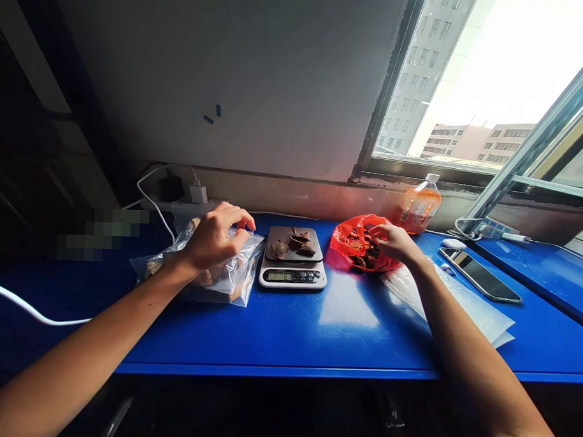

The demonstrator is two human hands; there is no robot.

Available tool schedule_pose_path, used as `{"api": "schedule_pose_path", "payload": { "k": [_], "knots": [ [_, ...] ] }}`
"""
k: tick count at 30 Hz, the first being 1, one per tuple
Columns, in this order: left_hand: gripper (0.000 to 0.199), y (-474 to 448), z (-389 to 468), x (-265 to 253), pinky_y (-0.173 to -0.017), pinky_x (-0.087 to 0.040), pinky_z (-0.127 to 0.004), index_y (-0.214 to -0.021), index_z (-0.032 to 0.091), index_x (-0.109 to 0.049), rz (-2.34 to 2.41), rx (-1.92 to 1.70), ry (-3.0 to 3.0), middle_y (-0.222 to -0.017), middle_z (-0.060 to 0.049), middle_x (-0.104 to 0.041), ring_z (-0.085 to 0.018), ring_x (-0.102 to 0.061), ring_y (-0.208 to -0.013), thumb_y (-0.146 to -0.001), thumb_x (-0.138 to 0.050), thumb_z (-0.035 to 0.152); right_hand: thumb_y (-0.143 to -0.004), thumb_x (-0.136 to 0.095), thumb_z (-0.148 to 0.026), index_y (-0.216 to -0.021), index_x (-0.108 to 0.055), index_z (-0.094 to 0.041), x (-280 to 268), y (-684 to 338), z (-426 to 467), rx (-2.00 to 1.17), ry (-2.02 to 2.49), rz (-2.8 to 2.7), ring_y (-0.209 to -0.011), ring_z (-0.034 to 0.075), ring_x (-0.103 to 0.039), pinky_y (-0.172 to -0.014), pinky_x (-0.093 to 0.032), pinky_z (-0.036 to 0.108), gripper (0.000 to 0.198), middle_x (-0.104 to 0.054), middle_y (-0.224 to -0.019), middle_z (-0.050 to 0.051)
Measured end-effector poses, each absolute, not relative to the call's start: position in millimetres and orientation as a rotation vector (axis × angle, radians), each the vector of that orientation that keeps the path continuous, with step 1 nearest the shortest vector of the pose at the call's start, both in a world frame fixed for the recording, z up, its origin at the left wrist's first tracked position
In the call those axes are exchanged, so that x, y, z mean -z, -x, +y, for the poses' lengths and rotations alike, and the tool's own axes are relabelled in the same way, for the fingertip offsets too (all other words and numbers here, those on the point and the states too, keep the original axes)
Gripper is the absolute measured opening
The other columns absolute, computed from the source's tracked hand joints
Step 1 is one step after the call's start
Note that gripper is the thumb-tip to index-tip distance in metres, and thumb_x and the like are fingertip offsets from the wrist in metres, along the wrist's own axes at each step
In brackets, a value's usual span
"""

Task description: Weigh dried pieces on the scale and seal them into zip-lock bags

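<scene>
A small digital kitchen scale [292, 276] stands on the blue table [287, 333], with several dark dried pieces [295, 243] on its platform. Left of it lies a clear plastic bag [232, 277] with brownish contents; my left hand [217, 238] rests on top of it, fingers curled and pinching the plastic. Right of the scale is a red plastic bag [343, 246] holding more dark dried pieces. My right hand [391, 241] reaches into its mouth, fingertips among the pieces; whether it grips one is hidden.
Empty clear bags [465, 307] lie under my right forearm. A phone [481, 276] and a white earbud case [454, 244] lie to the right. An orange drink bottle [418, 210] stands by the window. A charger and white cables [177, 192] sit at the back left.
</scene>
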State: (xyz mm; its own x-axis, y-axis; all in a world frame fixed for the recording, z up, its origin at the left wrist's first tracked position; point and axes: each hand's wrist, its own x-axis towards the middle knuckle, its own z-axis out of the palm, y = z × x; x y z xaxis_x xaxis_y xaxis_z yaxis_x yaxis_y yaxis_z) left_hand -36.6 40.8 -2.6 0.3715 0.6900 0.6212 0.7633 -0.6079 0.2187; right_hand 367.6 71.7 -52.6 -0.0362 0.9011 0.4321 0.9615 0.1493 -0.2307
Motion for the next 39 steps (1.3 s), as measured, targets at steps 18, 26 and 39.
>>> {"api": "schedule_pose_path", "payload": {
  "k": [18, 26, 39],
  "knots": [
    [0.023, 27.0, 37.4, 9.3, -0.093, -0.043, -0.037, -0.059, 0.019, -0.059, -1.271, 0.823, 2.687, -0.099, -0.006, -0.06, -0.023, -0.052, -0.101, -0.07, -0.04, 0.017, -0.081, -0.05, -0.012, -0.09, -0.074, -0.017, 57.8, -371.1, 75.5, 0.132, 1.795, -1.871, -0.078, 0.015, -0.067, -0.074, -0.051, 0.026, 0.026, -0.074, -0.094, 0.007],
    [0.022, 32.0, 45.0, 11.1, -0.076, -0.044, -0.032, -0.077, 0.021, -0.06, -1.446, 0.47, 2.792, -0.088, -0.002, -0.065, -0.02, -0.059, -0.083, -0.08, -0.039, 0.021, -0.075, -0.052, -0.007, -0.09, -0.075, -0.017, 63.7, -371.6, 80.4, 0.161, 1.744, -1.907, -0.079, 0.017, -0.068, -0.076, -0.053, 0.028, 0.029, -0.074, -0.089, 0.007],
    [0.036, 39.7, 40.6, 10.8, -0.093, -0.043, -0.038, -0.106, 0.024, -0.067, -1.436, 0.064, 2.954, -0.109, -0.007, -0.066, -0.026, -0.057, -0.106, -0.089, -0.04, 0.039, -0.085, -0.056, -0.022, -0.118, -0.066, -0.018, 17.8, -350.0, 53.2, 0.242, 1.465, -1.867, -0.092, 0.022, -0.068, -0.084, -0.053, 0.036, 0.036, -0.072, -0.105, 0.011]
  ]
}}
